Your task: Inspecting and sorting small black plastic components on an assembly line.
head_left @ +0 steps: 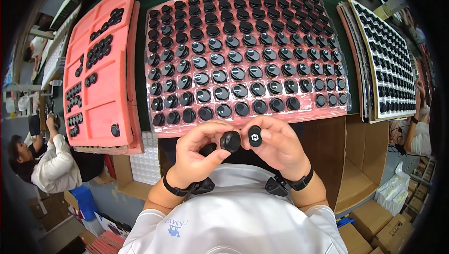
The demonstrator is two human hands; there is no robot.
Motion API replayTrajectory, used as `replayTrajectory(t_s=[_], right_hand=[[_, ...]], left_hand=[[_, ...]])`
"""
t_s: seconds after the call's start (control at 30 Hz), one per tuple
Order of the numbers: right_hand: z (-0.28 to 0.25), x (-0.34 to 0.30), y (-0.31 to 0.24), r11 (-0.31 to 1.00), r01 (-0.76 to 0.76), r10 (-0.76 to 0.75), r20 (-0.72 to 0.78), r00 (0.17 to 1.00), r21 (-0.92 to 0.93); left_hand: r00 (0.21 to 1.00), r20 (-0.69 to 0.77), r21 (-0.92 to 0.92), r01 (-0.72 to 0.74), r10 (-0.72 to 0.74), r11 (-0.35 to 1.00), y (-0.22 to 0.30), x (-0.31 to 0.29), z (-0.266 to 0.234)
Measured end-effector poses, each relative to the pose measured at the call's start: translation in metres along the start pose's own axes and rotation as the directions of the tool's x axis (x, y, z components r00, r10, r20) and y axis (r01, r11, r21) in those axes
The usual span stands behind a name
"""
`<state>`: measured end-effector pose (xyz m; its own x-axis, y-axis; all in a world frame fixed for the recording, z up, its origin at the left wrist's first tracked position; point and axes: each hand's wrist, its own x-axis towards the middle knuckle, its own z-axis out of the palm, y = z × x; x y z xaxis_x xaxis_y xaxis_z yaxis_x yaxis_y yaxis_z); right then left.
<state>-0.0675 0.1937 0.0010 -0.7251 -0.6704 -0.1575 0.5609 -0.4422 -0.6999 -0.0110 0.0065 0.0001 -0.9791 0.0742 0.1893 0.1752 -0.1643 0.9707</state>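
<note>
Close to my chest, just past the tray's near edge, both hands are raised side by side. My left hand (199,148) pinches a round black cap-like piece (230,141) between thumb and fingers. A second dark piece (207,149) shows against that palm, partly hidden by the thumb. In my right hand (279,144) is a black oval piece (255,136) with a white mark on its face, gripped by thumb and forefinger. The two pieces are apart. Beyond them lies a clear plastic tray (306,101) over pink backing, filled with rows of similar glossy black pieces.
To the left, a pink foam tray (100,109) holds loose groups of black pieces. A white tray (397,111) of dark parts sits on a stack at the right. Cardboard boxes (358,184) stand below the table. A co-worker (56,165) is at the far left.
</note>
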Motion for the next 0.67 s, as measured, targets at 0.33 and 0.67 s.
replayTrajectory(t_s=[0.33, 0.67], right_hand=[[0.008, -0.002, -0.007, 0.797, 0.374, -0.444, -0.04, 0.895, -0.474], [0.021, 0.006, 0.002, 0.906, 0.271, -0.297, -0.03, 0.954, -0.326]], left_hand=[[0.99, -0.042, 0.17, -0.123, 0.132, 0.978, 0.0, 0.0, -0.005], [0.979, 0.028, 0.29, -0.199, 0.2, 0.936, 0.008, 0.0, -0.005]])
